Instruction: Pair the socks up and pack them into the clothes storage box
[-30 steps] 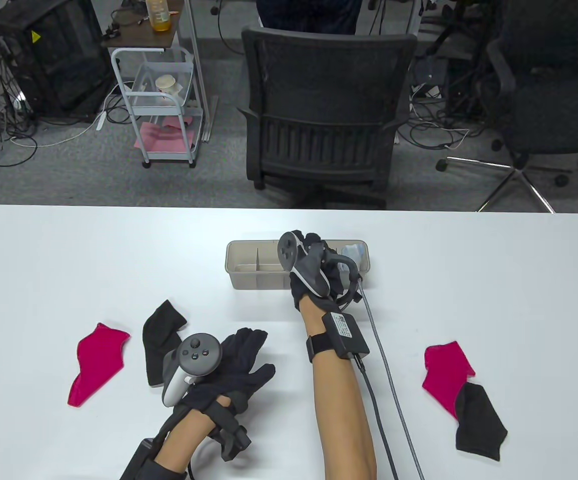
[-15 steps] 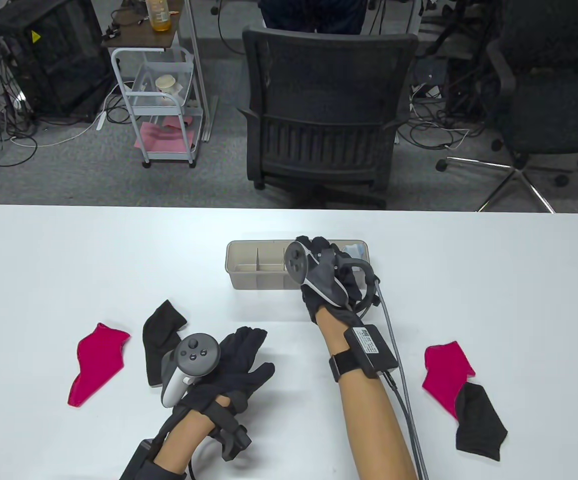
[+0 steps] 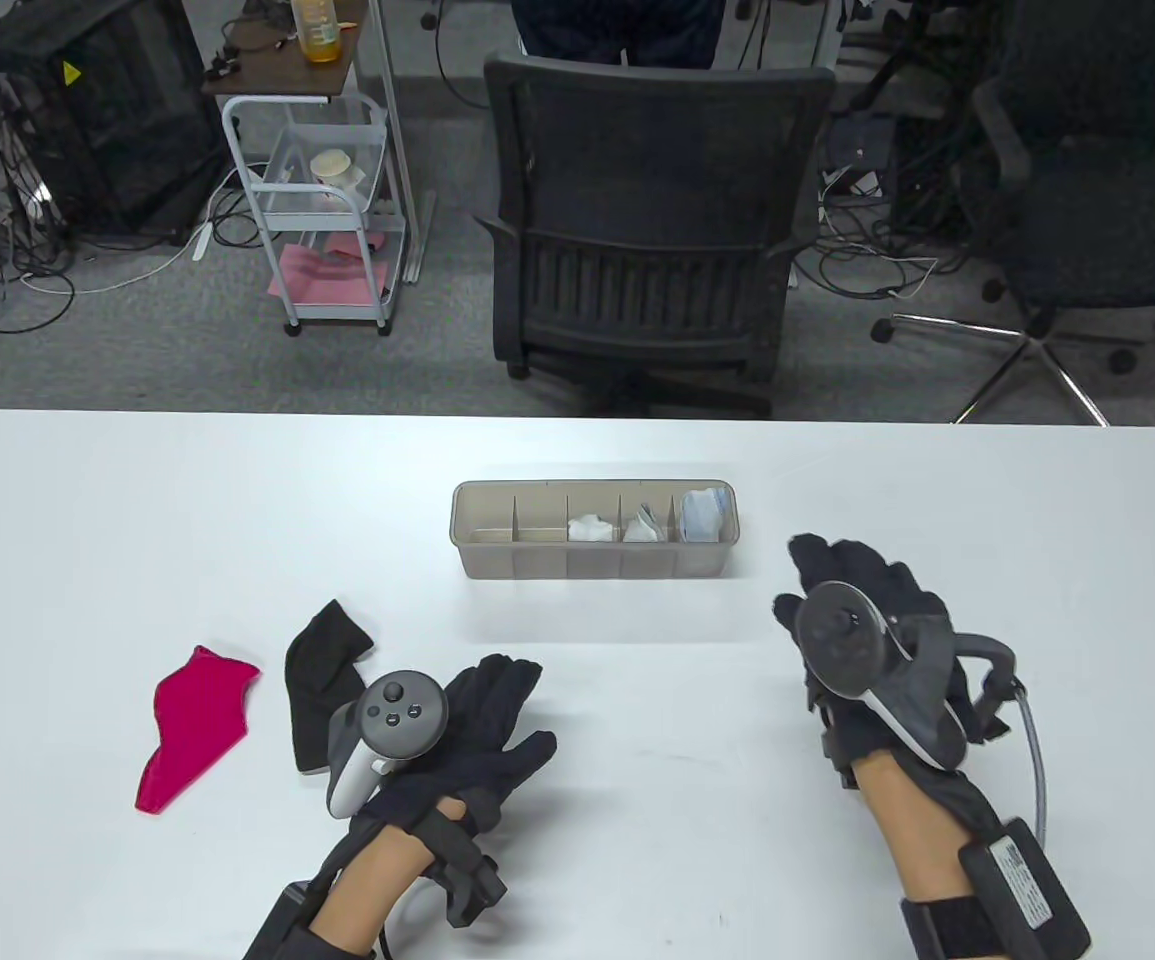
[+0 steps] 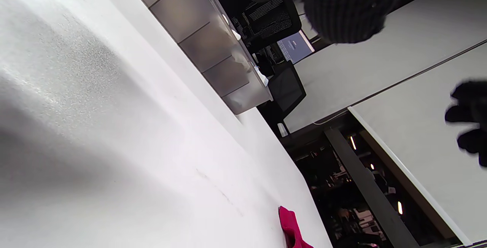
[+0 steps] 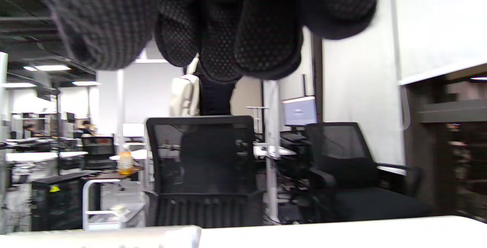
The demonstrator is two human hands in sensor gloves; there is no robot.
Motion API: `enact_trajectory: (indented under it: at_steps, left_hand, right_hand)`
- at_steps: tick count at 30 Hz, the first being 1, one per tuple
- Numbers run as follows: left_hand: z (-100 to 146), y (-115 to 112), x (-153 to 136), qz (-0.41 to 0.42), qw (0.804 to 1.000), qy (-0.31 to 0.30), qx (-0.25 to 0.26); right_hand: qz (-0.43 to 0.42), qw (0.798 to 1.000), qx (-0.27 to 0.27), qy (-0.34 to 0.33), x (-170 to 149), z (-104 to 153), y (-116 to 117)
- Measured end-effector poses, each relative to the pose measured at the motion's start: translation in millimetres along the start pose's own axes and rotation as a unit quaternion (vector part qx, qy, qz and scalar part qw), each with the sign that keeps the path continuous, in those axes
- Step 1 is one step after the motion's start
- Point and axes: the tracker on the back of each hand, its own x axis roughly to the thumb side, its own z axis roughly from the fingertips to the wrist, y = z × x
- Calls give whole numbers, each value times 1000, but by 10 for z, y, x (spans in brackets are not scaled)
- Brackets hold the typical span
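The beige clothes storage box (image 3: 497,548) stands mid-table with dividers. Two white sock rolls (image 3: 589,527) and a pale blue one (image 3: 705,514) fill its three right compartments; the left ones look empty. A red sock (image 3: 195,725) and a black sock (image 3: 322,668) lie flat at the left. My left hand (image 3: 507,700) rests on the table beside the black sock, fingers spread, holding nothing. My right hand (image 3: 852,590) hovers right of the box, fingers loosely bent and empty. It covers the spot of the right-hand socks. The left wrist view shows the box (image 4: 213,50) and a red sock (image 4: 291,229).
A black mesh chair (image 3: 652,215) stands behind the table's far edge, with a white cart (image 3: 322,215) to its left and another chair (image 3: 1087,200) at the right. Cables trail from my right wrist (image 3: 1032,740).
My right hand has left the box and swung back and right, now covering the red and black socks at the right. A white roll now shows in the box. The left hand has barely moved.
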Motion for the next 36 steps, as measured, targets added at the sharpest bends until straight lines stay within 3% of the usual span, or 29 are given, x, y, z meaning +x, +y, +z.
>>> enact_trajectory:
  at_steps: [6,11,20,27,36]
  left_hand:
    - [16,-15,17,-3,1000,-3,-1]
    - [15,-30,26,-8,1000,-3,-1]
    - [9,-58,8,-12,1000,6,-7]
    - [-10,-87,-28,-17,1000,18,-14]
    - [-49,-111,-97,-16,999,34,-18]
  right_hand:
    - [19,996,73,55,-598,405,352]
    - [67,984,164,15,-905,725,719]
    - [114,956,269,-9,-1213,1014,1304]
    - [157,944,290,-30,-1324,1131,1636]
    - [133,959,247,-40,-1341,1179,1673]
